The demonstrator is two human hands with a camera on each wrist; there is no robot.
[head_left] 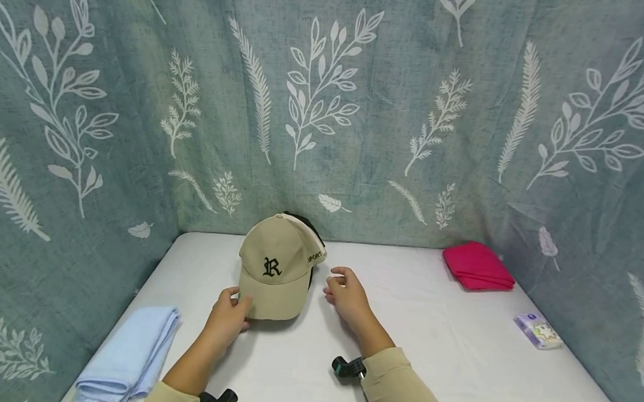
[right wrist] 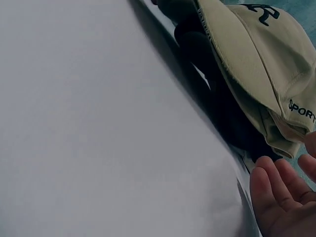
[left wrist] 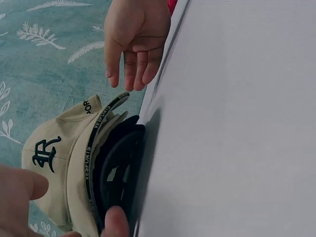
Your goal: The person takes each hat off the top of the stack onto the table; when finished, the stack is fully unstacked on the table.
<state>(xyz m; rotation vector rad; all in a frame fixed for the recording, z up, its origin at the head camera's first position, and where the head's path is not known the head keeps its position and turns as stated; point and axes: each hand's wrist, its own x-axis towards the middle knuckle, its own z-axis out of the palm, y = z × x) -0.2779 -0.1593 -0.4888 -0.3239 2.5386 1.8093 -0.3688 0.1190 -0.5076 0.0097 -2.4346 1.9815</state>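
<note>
A beige baseball cap (head_left: 273, 253) with a dark letter R on its front and "SPORT" on its side sits at the back of the table, over a black object (right wrist: 227, 108) whose kind I cannot tell. My left hand (head_left: 229, 314) is at the left edge of the brim. Its thumb is in front of the brim and a finger is below it, spread well apart in the left wrist view. Just right of the cap, my right hand (head_left: 348, 295) hovers with loosely bent fingers, holding nothing.
A folded light blue cloth (head_left: 129, 354) lies at the table's left edge. Toward the right are a folded red cloth (head_left: 478, 266) and a small purple and white packet (head_left: 537, 330). Leaf-patterned green curtain (head_left: 369, 119) encloses the white table (head_left: 430, 325) at the back and sides.
</note>
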